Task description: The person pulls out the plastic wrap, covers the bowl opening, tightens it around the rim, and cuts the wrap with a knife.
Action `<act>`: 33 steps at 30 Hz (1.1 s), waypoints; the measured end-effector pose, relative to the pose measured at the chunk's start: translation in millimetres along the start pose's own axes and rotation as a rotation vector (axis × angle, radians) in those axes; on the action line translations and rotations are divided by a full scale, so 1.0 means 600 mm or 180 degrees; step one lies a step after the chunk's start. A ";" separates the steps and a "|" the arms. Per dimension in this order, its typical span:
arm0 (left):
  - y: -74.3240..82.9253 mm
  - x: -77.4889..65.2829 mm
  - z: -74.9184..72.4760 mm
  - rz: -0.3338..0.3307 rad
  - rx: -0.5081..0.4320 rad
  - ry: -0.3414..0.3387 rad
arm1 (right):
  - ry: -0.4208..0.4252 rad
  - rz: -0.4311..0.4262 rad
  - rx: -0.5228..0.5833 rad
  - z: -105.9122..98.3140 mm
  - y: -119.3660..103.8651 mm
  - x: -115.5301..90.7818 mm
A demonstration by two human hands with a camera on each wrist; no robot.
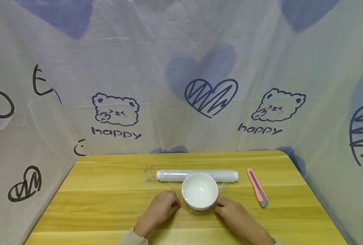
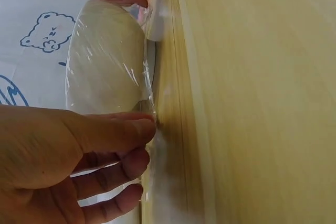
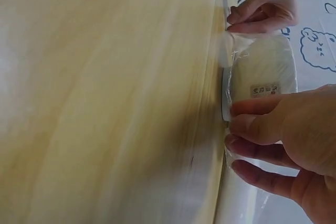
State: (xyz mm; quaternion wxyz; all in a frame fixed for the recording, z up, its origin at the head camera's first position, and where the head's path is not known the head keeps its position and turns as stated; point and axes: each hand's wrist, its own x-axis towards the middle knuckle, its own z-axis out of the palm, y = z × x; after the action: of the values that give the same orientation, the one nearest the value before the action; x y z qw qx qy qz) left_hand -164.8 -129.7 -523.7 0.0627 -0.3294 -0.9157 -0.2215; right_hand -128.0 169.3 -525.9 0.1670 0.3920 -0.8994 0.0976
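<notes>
A white bowl (image 1: 200,190) stands upright on the table with clear plastic wrap (image 2: 113,59) drawn over it and down its near side. At the bowl's left, my left hand (image 1: 164,208) pinches the edge of the wrap between thumb and index finger, the other fingers loosely bent. On the opposite side my right hand (image 1: 232,211) pinches the wrap's edge low against the bowl. In the right wrist view a small printed label (image 3: 265,89) shows on the bowl's side through the film. The wrap gathers in creases near the bowl's base.
Right behind the bowl lies a white roll of plastic wrap (image 1: 169,175), lengthwise across the table. A pink utility knife (image 1: 257,188) with a grey end rests to the right. The wooden table (image 1: 108,194) meets a printed cloth (image 1: 160,129) at its back edge.
</notes>
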 end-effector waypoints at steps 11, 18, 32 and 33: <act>0.000 0.012 0.006 -0.0210 -0.0358 0.0063 | -0.0175 0.0683 0.1126 -0.004 0.016 -0.001; -0.001 0.014 0.011 -0.0722 -0.1587 0.0186 | 0.0004 0.1639 0.2062 0.000 0.034 0.012; 0.016 0.011 0.018 -0.1657 -0.4324 -0.0028 | 0.0215 0.2786 0.4657 -0.006 0.032 0.025; 0.018 0.011 0.017 -0.1674 -0.4395 -0.0028 | 0.0215 0.2800 0.4715 -0.007 0.031 0.026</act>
State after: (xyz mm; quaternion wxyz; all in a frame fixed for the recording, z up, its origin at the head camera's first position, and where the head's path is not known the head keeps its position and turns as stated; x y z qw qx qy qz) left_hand -163.0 -114.0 -527.3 -0.2178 -0.0643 -0.6168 -0.7537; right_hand -150.8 172.6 -517.2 -0.1580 0.0128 -0.6686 0.7266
